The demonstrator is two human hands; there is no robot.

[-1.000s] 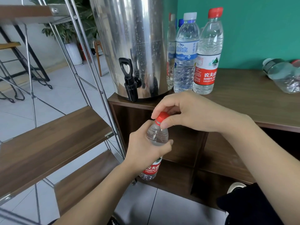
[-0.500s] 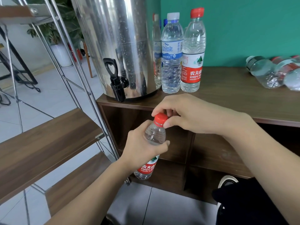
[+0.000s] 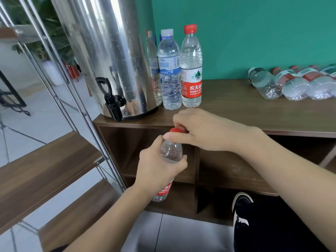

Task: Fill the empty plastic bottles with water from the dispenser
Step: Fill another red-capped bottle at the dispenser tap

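In front of the wooden cabinet, my left hand (image 3: 160, 166) grips a clear plastic bottle (image 3: 171, 151) with a red label around its middle. Its red cap (image 3: 176, 130) is pinched between the thumb and fingers of my right hand (image 3: 203, 131). The steel water dispenser (image 3: 107, 51) stands on the cabinet's left end, its black tap (image 3: 111, 100) jutting over the edge, up and left of the bottle. Three capped bottles (image 3: 190, 70) stand upright beside the dispenser. Several bottles (image 3: 291, 82) lie on their sides at the far right.
The wooden cabinet top (image 3: 236, 110) has open cubbies below. A metal-framed rack with wooden shelves (image 3: 45, 170) stands close on the left. My shoe (image 3: 241, 206) is on the tiled floor at lower right. A green wall is behind.
The view has shifted right, showing more lying bottles. My right thumb has moved across the front of the cap. The bottle stays in my left hand at about the same place.
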